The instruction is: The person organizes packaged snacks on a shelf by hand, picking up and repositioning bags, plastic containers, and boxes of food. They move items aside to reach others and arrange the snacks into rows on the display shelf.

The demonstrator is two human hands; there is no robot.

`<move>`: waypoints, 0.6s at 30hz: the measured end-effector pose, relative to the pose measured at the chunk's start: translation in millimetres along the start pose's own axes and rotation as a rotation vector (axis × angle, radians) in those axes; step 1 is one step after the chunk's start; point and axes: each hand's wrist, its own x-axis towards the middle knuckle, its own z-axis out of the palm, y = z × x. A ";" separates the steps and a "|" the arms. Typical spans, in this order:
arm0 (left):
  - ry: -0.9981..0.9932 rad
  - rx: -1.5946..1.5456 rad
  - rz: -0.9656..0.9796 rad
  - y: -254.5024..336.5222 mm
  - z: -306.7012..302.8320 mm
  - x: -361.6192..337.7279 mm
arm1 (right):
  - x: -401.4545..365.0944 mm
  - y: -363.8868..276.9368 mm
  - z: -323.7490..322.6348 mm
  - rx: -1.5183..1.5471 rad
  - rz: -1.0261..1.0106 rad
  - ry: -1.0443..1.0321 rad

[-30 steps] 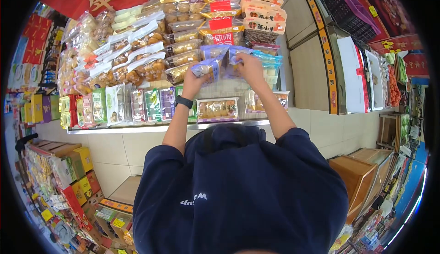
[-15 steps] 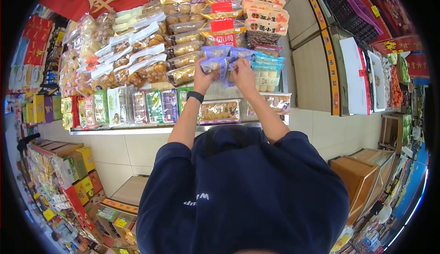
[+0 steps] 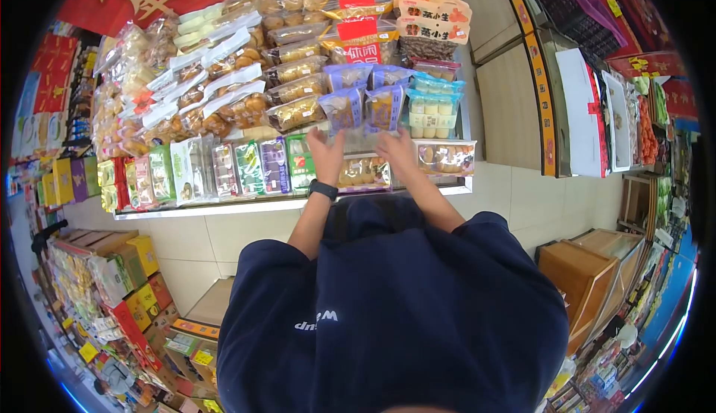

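Note:
Two purple-edged clear snack bags, a left one (image 3: 343, 109) and a right one (image 3: 385, 107), stand side by side on the display, with more purple bags (image 3: 346, 77) behind them. Just below the left bag is my left hand (image 3: 326, 156), wearing a black band, thumb and fingers apart and nothing held. My right hand (image 3: 397, 152) is below the right bag, slightly blurred, its fingers loosely spread and free of any package. Under and between the hands lies a long pack of round pastries (image 3: 364, 171). Another pastry pack (image 3: 446, 157) is right of my right hand.
Blue-topped packs of white cylinders (image 3: 434, 111) stand right of the purple bags. Clear pastry packs (image 3: 296, 113) line the left side. The display's metal front edge (image 3: 216, 209) runs before my body. A wooden cabinet (image 3: 514, 107) stands across the gap to the right.
Both hands have let go of the purple bags and drawn back toward my body. The bags now stand upright, side by side. The view has shifted slightly.

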 end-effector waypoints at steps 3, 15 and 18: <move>-0.086 -0.512 -0.545 6.8 7.9 -1.0 | 3.4 -15.8 8.8 0.615 0.371 -0.059; -0.322 -0.815 -0.639 19.9 39.6 61.0 | 47.7 -53.2 40.3 0.791 0.184 -0.188; -0.300 -0.786 -0.677 7.9 41.3 74.3 | 69.3 -41.4 39.0 0.831 0.194 -0.176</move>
